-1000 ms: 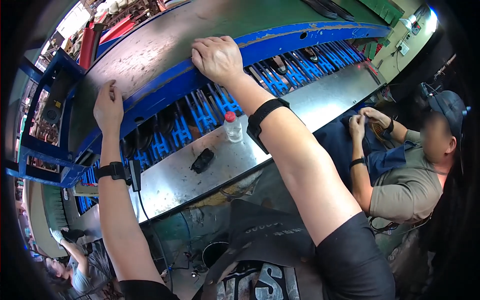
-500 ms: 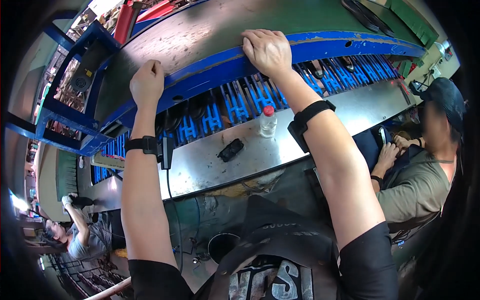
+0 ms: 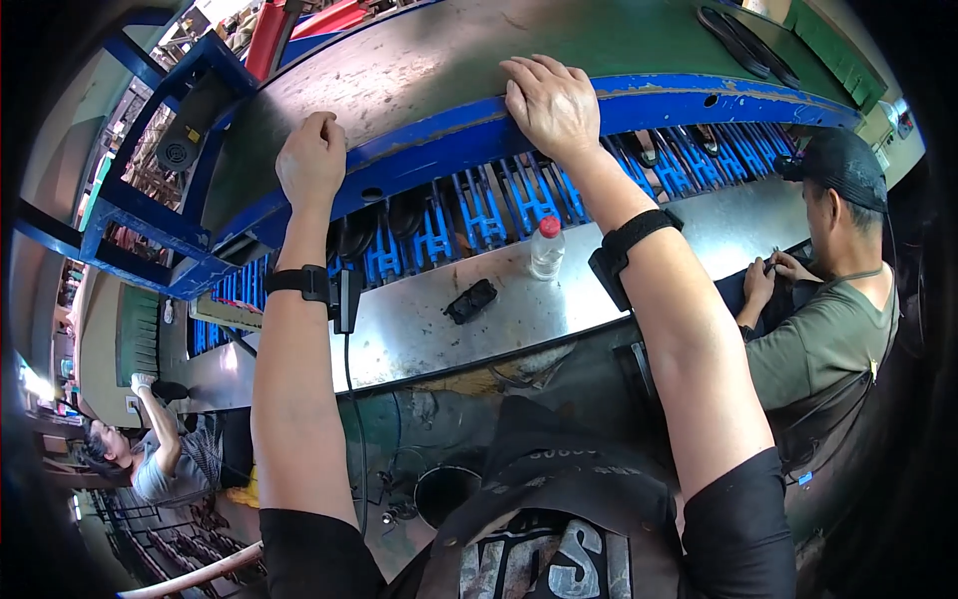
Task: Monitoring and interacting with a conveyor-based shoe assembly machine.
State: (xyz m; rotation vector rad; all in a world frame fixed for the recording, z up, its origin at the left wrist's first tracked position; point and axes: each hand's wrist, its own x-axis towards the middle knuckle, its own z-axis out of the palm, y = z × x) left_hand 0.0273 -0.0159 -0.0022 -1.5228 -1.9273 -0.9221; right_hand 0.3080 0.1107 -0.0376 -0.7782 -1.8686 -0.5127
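Note:
My left hand (image 3: 311,165) is curled into a loose fist at the near edge of the green conveyor belt (image 3: 454,60), beside the blue rail (image 3: 434,140). No object shows in it. Farther right, my right hand (image 3: 554,105) lies over the same rail, palm down, its fingers apart and reaching onto the belt, with nothing in them. A black strap with a small box circles each of my forearms, and a cable hangs from the left one. A pair of dark shoe soles (image 3: 746,45) rests on the belt at the far right.
Below the rail, several blue racks (image 3: 479,215) line a metal shelf (image 3: 399,334). A clear bottle with a red cap (image 3: 547,250) and a small black item (image 3: 469,301) stand on it. One co-worker (image 3: 823,299) sits at right, another (image 3: 165,459) at far left.
The view has shifted slightly, so the bench and my hands appear a little farther right. At right the co-worker's head has turned downward. Both my hands keep their places on the conveyor edge.

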